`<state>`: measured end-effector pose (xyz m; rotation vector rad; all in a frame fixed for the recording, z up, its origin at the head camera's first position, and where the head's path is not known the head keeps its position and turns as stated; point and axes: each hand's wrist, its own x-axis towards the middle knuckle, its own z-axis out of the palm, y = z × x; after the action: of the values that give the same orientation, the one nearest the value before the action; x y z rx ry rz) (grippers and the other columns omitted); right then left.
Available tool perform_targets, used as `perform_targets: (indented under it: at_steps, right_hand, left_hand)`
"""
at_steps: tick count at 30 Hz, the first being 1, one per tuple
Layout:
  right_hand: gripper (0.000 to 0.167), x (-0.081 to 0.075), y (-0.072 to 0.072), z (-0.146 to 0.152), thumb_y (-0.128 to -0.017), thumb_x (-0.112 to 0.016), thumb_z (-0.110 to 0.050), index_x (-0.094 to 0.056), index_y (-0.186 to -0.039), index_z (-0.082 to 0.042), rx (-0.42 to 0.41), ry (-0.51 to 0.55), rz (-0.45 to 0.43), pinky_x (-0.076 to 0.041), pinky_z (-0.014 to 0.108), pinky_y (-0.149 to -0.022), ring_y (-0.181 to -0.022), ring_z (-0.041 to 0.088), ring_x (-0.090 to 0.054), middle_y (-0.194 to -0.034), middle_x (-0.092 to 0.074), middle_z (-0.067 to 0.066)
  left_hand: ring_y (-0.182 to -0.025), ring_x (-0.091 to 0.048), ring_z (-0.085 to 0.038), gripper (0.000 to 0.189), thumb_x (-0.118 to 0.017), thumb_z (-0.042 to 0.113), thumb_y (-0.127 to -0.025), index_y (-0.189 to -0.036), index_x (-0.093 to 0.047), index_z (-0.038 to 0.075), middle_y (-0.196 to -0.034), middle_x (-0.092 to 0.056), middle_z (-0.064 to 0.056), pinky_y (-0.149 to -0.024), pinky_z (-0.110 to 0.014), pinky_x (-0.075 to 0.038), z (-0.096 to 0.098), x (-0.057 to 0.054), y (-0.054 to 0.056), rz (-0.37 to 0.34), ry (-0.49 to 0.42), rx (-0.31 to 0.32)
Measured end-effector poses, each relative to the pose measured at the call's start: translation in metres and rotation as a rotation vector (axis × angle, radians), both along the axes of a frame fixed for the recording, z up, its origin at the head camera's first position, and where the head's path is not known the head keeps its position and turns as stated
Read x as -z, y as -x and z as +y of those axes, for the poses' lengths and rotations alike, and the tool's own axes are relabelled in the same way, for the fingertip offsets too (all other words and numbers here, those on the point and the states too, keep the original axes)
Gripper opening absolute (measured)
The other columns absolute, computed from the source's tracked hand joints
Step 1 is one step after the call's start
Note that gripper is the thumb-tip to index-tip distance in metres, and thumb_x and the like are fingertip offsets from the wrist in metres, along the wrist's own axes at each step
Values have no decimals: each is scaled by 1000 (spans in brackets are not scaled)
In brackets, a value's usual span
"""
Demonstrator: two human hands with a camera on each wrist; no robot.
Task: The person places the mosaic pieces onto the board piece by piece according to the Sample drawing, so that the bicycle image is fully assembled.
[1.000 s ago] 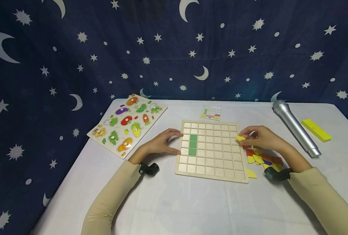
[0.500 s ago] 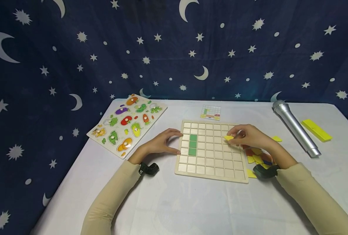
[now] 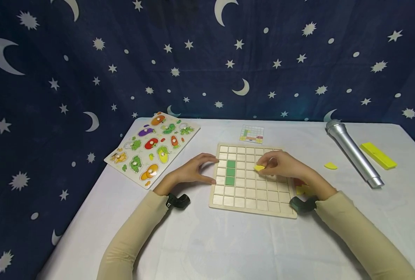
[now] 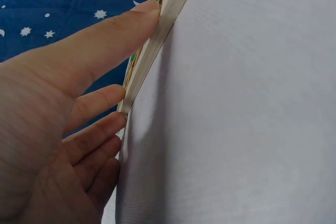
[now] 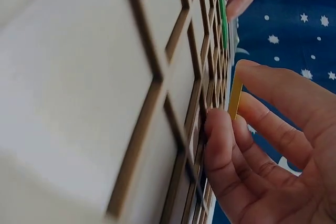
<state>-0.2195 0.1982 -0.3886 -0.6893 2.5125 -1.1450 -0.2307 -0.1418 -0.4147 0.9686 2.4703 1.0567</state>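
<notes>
A wooden grid board (image 3: 250, 204) lies on the white table. Three green square tiles (image 3: 230, 172) stand in one column near its left side. My left hand (image 3: 192, 169) touches the board's left edge with thumb and fingertips spread; the left wrist view shows them against the wooden rim (image 4: 152, 45). Over the board's middle, my right hand (image 3: 282, 165) pinches a yellow quarter-round piece (image 3: 259, 168) between thumb and fingers. In the right wrist view the yellow piece (image 5: 235, 98) is seen edge-on, above the cells. My right forearm hides much of the loose-piece pile (image 3: 300, 189).
A small pattern card (image 3: 251, 133) lies behind the board. To the left is a vegetable peg puzzle (image 3: 151, 149). On the right lie a single yellow piece (image 3: 331, 166), a silver microphone (image 3: 355, 153) and a yellow block (image 3: 378, 155). A starry cloth (image 3: 207, 58) hangs behind.
My right hand has carried the yellow piece leftward from the board's right edge to over its middle. The lone yellow piece near the microphone has come into view. My left hand has stayed put.
</notes>
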Motion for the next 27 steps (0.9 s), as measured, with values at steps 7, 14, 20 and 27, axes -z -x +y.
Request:
perform_targets:
  at_steps: [7,14,20,27]
  right_hand:
    - [28,-1,2,-17,-83,-77,-10,-68,-106,3,-44,26,-5,-47,23,-68,-74,15,-53,-90,-60,9]
    - [27,1,8,-33,-83,-76,-9,-68,-107,2,-61,21,-12,-47,25,-63,-72,16,-54,-89,-61,6]
    - [24,3,12,-43,-83,-75,-8,-68,-104,2,-33,12,12,-46,25,-62,-71,16,-52,-86,-60,5]
    - [23,5,15,-48,-84,-75,-7,-67,-102,4,-18,-6,36,-44,24,-59,-70,15,-51,-84,-58,4]
  left_hand:
    - [-138,-36,-32,71,-85,16,-77,-138,-52,2,-144,-42,-18,-117,-45,-26,0,-2,-1,2,-4,0]
    - [-138,-36,-32,71,-84,16,-77,-138,-52,2,-144,-43,-18,-116,-46,-26,0,-1,-1,2,-7,1]
    - [-138,-35,-31,71,-84,15,-77,-139,-51,2,-144,-42,-18,-116,-45,-26,0,-1,-1,-8,-10,-3]
    - [-138,-36,-31,71,-84,15,-77,-139,-52,2,-144,-42,-18,-117,-44,-26,0,0,0,-4,-8,-1]
